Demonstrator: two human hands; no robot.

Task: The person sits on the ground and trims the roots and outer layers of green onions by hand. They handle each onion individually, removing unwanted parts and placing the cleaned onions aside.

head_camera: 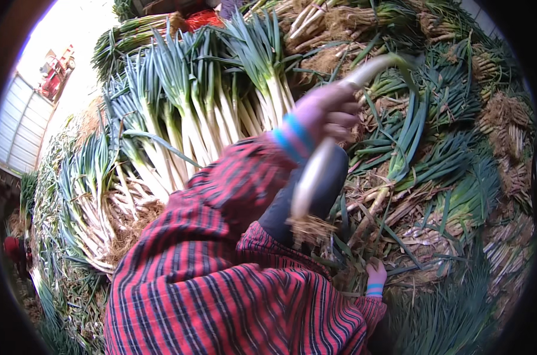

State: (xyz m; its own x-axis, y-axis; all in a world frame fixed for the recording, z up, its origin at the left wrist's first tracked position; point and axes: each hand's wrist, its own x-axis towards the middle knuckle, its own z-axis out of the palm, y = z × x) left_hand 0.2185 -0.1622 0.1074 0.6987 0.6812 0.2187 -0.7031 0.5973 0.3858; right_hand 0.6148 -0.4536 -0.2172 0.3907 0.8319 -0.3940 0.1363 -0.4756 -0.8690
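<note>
My left hand [335, 108], in a pale glove with a blue-striped cuff, is closed around the white shaft of a large leek or Welsh onion [313, 177]. Its roots hang down and its green top bends to the right; hand and stalk are blurred by motion. Lower right, my right hand [375, 273], in a similar glove, is low among loose leaves and stalks; its fingers are partly hidden, and whether they grip anything is unclear. Beyond my left arm, a row of trimmed white-and-green stalks [206, 120] leans with the leaves upward. A bent knee shows between the hands.
Bundles with roots [504, 115] are piled at the right and top. Leaf litter [419, 239] covers the ground by my right hand. More stalks with brown roots [131, 226] lie at left. A red machine [57, 73] and a pale metal panel [20, 124] stand far left.
</note>
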